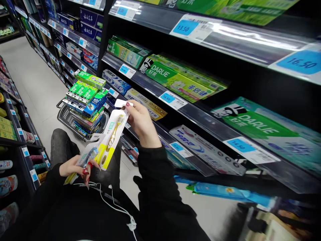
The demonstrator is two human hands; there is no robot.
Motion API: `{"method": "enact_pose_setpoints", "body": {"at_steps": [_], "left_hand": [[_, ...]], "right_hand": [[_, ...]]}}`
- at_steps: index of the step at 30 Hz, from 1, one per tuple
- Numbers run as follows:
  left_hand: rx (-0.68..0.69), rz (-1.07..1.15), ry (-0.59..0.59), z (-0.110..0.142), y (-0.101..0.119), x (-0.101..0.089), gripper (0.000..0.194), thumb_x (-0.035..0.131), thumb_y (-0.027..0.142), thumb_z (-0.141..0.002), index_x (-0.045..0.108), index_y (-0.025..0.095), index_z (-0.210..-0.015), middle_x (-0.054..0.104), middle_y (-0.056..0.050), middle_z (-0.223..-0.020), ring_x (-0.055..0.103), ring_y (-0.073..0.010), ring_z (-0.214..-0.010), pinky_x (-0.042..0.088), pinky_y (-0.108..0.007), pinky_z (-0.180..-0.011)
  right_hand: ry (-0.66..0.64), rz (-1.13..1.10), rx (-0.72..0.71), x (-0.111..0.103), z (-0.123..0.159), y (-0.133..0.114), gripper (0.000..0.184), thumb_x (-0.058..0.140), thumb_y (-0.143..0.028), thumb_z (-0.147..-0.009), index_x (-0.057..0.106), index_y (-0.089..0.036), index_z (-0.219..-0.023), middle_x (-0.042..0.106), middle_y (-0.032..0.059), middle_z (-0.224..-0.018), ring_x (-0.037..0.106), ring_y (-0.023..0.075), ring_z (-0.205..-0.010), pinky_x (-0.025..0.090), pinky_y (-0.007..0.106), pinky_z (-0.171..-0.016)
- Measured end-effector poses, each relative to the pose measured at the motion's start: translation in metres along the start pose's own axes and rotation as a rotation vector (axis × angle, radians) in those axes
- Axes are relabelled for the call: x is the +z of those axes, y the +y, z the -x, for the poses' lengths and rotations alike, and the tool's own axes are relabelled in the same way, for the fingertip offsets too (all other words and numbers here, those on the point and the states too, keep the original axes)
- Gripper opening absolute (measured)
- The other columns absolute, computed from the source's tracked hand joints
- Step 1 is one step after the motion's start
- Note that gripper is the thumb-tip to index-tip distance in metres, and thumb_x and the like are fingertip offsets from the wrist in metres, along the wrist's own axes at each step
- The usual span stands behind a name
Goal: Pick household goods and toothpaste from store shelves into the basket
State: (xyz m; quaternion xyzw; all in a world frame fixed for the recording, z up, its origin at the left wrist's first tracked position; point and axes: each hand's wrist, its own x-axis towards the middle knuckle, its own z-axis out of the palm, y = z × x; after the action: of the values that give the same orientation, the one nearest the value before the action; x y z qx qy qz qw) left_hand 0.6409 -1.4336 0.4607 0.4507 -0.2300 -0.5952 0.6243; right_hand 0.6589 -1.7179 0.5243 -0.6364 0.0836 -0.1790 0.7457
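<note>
My right hand (140, 122) is raised in front of the shelves and pinches the top of a yellow-and-white toothbrush pack (112, 135), which hangs down from it. My left hand (75, 167) rests low over my knee, its fingers closed round a second toothbrush pack (84, 160) with a blue-grey brush head. The two packs overlap near their lower ends. Both sleeves are black.
A dark shopping basket (65, 117) on the floor carries a tall stack of toothpaste boxes (86, 100). Shelves on the right hold Darlie toothpaste boxes (173, 77) and blue price tags (167, 97). Another shelf unit (15, 134) lines the left side. A white earphone cable (112, 204) lies on my lap.
</note>
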Motion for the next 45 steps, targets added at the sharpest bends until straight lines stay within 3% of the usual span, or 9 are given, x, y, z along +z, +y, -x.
{"method": "enact_pose_setpoints", "body": {"at_steps": [3,6,9,13,17,23,33,39,45], "left_hand": [[-0.011,0.037,-0.005,0.001,-0.006,-0.002,0.050,0.064,0.029,-0.074,0.058,0.012,-0.121,0.068,-0.008,-0.069,0.066,-0.0243,-0.061,0.048,-0.031,-0.056],[-0.016,0.083,0.034,0.002,-0.014,-0.009,0.049,0.062,0.025,-0.074,0.057,0.014,-0.122,0.070,-0.011,-0.079,0.068,-0.0266,-0.068,0.053,-0.035,-0.061],[0.171,0.179,0.296,0.004,-0.023,-0.025,0.044,0.061,0.023,-0.073,0.061,0.014,-0.116,0.068,-0.016,-0.108,0.068,-0.0309,-0.086,0.055,-0.046,-0.074],[0.358,0.278,0.788,0.016,-0.028,-0.056,0.041,0.063,0.021,-0.072,0.062,0.014,-0.112,0.054,-0.017,-0.134,0.064,-0.0330,-0.100,0.048,-0.055,-0.091],[0.364,0.349,0.950,0.032,-0.032,-0.079,0.044,0.065,0.020,-0.070,0.060,0.014,-0.113,0.059,-0.016,-0.127,0.063,-0.0332,-0.103,0.045,-0.057,-0.095],[0.335,0.389,1.006,0.038,-0.043,-0.088,0.045,0.064,0.020,-0.069,0.059,0.015,-0.113,0.063,-0.015,-0.121,0.064,-0.0337,-0.101,0.045,-0.059,-0.094],[0.297,0.431,1.050,0.036,-0.046,-0.095,0.045,0.064,0.021,-0.069,0.059,0.014,-0.113,0.064,-0.015,-0.117,0.065,-0.0337,-0.100,0.047,-0.057,-0.092],[0.282,0.430,1.039,0.036,-0.045,-0.096,0.047,0.063,0.021,-0.071,0.058,0.014,-0.117,0.063,-0.015,-0.120,0.064,-0.0328,-0.102,0.047,-0.055,-0.093],[0.167,0.369,0.855,0.031,-0.042,-0.090,0.061,0.061,0.029,-0.079,0.045,0.020,-0.137,0.067,-0.015,-0.112,0.068,-0.0263,-0.085,0.056,-0.044,-0.076]], "right_hand": [[-0.180,0.134,0.034,-0.007,-0.009,-0.022,0.028,0.074,-0.039,-0.072,0.061,-0.015,-0.067,0.053,-0.0046,-0.053,0.042,0.0042,-0.042,0.029,0.017,-0.041],[-0.227,0.240,-0.002,-0.016,-0.010,-0.037,0.022,0.075,-0.031,-0.072,0.064,-0.013,-0.070,0.053,-0.0051,-0.050,0.041,0.0030,-0.040,0.027,0.016,-0.041],[-0.192,0.351,-0.089,-0.024,-0.008,-0.030,0.021,0.070,-0.035,-0.078,0.064,-0.015,-0.075,0.056,-0.0043,-0.051,0.048,0.0068,-0.042,0.033,0.019,-0.044],[-0.211,0.611,-0.183,-0.022,-0.001,0.033,0.017,0.059,-0.034,-0.086,0.063,-0.018,-0.081,0.064,0.0000,-0.063,0.059,0.0140,-0.056,0.045,0.027,-0.057],[-0.342,0.929,-0.174,-0.006,0.003,0.134,0.019,0.049,-0.027,-0.092,0.061,-0.018,-0.081,0.066,0.0057,-0.078,0.061,0.0166,-0.073,0.044,0.027,-0.071],[-0.474,1.189,0.102,0.005,-0.005,0.240,0.026,0.036,-0.027,-0.098,0.059,-0.013,-0.101,0.066,0.0128,-0.095,0.061,0.0176,-0.087,0.041,0.025,-0.080],[-0.544,1.253,0.403,0.027,-0.012,0.312,0.025,0.039,-0.016,-0.095,0.060,-0.010,-0.107,0.067,0.0169,-0.102,0.062,0.0174,-0.095,0.042,0.024,-0.083],[-0.446,1.290,0.571,0.036,-0.013,0.314,0.026,0.041,-0.008,-0.090,0.060,-0.004,-0.107,0.063,0.0234,-0.110,0.059,0.0238,-0.104,0.042,0.038,-0.089],[-0.421,1.029,0.462,0.041,-0.013,0.256,0.023,0.045,-0.017,-0.091,0.062,-0.011,-0.104,0.067,0.0155,-0.107,0.062,0.0198,-0.099,0.045,0.031,-0.088]]}}
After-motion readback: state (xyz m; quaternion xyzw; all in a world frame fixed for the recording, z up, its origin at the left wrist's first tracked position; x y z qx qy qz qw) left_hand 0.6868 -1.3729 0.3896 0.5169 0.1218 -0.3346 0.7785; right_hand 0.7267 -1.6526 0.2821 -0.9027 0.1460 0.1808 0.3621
